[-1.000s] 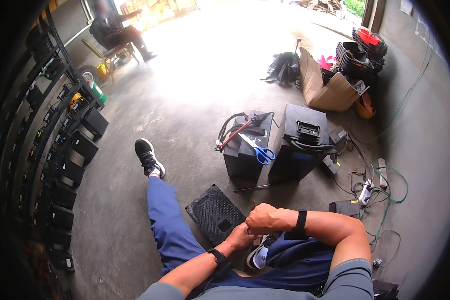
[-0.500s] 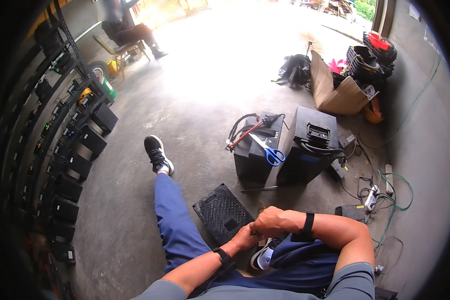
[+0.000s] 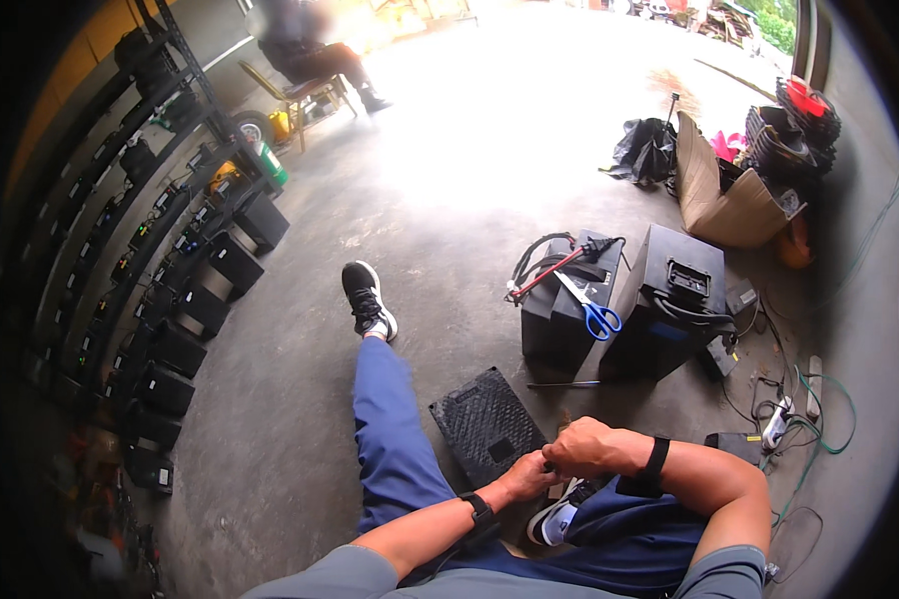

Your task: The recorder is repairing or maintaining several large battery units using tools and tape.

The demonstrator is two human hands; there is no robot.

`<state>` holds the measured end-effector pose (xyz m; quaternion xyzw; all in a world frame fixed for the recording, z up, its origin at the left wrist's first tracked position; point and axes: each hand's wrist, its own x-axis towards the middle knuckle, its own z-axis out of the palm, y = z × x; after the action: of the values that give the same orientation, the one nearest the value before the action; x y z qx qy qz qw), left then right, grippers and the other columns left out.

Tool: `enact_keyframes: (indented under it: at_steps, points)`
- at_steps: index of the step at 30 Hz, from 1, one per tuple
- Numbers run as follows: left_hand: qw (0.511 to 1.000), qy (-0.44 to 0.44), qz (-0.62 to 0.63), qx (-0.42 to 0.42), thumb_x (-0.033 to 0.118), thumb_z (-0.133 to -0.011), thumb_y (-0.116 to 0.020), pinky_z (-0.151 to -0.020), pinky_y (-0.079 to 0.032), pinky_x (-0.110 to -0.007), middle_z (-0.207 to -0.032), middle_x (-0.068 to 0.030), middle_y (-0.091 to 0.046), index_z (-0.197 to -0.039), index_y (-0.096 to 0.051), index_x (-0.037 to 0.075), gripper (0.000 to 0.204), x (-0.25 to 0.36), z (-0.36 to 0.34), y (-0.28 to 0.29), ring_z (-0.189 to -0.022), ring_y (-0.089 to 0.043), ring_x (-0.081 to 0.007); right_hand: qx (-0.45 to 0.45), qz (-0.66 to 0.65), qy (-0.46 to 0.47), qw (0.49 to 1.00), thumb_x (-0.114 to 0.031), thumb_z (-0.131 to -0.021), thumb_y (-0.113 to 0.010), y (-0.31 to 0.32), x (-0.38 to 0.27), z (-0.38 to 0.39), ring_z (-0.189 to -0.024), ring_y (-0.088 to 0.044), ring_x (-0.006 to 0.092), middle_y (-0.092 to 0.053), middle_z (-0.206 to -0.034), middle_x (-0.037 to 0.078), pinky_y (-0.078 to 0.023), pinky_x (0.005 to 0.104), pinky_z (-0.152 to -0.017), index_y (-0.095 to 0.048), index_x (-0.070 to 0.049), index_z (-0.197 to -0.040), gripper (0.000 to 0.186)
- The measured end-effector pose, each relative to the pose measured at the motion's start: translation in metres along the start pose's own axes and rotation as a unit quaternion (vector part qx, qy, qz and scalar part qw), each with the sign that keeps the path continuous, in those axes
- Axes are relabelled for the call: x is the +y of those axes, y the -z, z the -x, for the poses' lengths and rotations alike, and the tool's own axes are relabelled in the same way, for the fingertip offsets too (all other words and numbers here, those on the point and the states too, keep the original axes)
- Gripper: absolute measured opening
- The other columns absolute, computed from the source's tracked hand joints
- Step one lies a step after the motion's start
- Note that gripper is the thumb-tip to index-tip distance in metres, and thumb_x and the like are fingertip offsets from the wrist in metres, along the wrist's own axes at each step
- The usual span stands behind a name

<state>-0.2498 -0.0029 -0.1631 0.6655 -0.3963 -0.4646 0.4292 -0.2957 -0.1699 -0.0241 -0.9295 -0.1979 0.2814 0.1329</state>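
My left hand [image 3: 527, 476] and my right hand [image 3: 581, 447] meet just beyond my bent leg, fingers closed together. What they pinch between them is too small and hidden to make out. Right beside them, a black textured rectangular panel [image 3: 484, 419] lies on the floor, one corner close under my left hand. Past the panel stand two black box-shaped battery cases. The left case [image 3: 561, 334] carries blue-handled scissors [image 3: 594, 311] and red and black cables [image 3: 544, 273] on its top. The right case [image 3: 659, 329] has a recessed socket and a coiled black cable.
A thin metal rod [image 3: 563, 384] lies before the cases. Power strips [image 3: 777, 424] and tangled green cords [image 3: 837, 436] spread along the right wall. Racks of black boxes [image 3: 165, 384] line the left. A cardboard box [image 3: 714, 200] stands far right; a person [image 3: 320, 60] sits far left.
The whole view has shifted, so everything sits further right in the picture. My hands remain together beside the black panel, with little change in their grip.
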Motion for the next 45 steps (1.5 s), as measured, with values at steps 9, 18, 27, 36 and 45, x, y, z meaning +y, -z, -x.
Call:
enact_keyframes:
  at_steps: [9, 18, 27, 36, 45]
  points:
    - [0.999, -0.018, 0.025, 0.019, 0.028, -0.087, -0.073, -0.084, -0.05, -0.037, -0.101, -0.0126, -0.068, -0.109, -0.064, 0.005, 0.033, 0.003, 0.001, -0.002, -0.096, -0.065, -0.0252, 0.028, 0.009, 0.007, 1.0, -0.034, -0.084, -0.066, -0.01, 0.006, -0.001, -0.078, -0.07, 0.0357, -0.07, -0.078, 0.018, -0.054, 0.0455, -0.066, -0.068, -0.004, -0.096, 0.033]
    - [1.0, 0.016, -0.001, 0.01, 0.027, -0.089, -0.072, -0.09, -0.05, -0.037, -0.11, -0.0121, -0.068, -0.119, -0.061, 0.007, 0.038, 0.019, 0.01, 0.014, -0.104, -0.065, -0.0251, 0.001, 0.004, -0.031, 1.0, -0.039, -0.084, -0.067, 0.005, -0.002, 0.0, -0.081, -0.071, 0.0345, -0.072, -0.083, 0.015, -0.055, 0.0443, -0.068, -0.071, -0.008, -0.095, 0.034]
    - [0.999, 0.042, 0.026, 0.01, 0.022, -0.088, -0.073, -0.093, -0.05, -0.035, -0.116, -0.0134, -0.067, -0.129, -0.057, 0.004, 0.047, -0.017, 0.015, 0.027, -0.108, -0.063, -0.0203, -0.019, 0.012, -0.041, 0.999, -0.036, -0.08, -0.07, 0.007, 0.002, -0.001, -0.085, -0.07, 0.0344, -0.071, -0.084, 0.016, -0.054, 0.0443, -0.071, -0.068, -0.008, -0.099, 0.034]
    - [0.943, 0.225, -0.019, 0.245, 0.038, -0.081, -0.075, -0.073, -0.054, -0.036, -0.079, -0.0121, -0.071, -0.086, -0.07, 0.003, 0.036, -0.047, 0.039, 0.049, -0.076, -0.069, -0.0222, -0.017, -0.013, -0.082, 0.996, -0.02, -0.08, -0.059, 0.001, -0.006, 0.002, -0.091, -0.07, 0.0365, -0.071, -0.088, 0.019, -0.055, 0.0465, -0.075, -0.065, -0.003, -0.099, 0.026]
    - [0.833, 0.381, 0.111, 0.386, 0.05, -0.082, -0.074, -0.048, -0.055, -0.038, -0.062, -0.0149, -0.063, -0.061, -0.058, -0.001, 0.058, -0.049, 0.085, 0.066, -0.052, -0.064, -0.0244, 0.041, -0.013, -0.031, 0.999, -0.018, -0.072, -0.062, -0.021, 0.018, -0.009, -0.078, -0.069, 0.0387, -0.069, -0.076, 0.019, -0.056, 0.0477, -0.067, -0.064, -0.004, -0.087, 0.021]
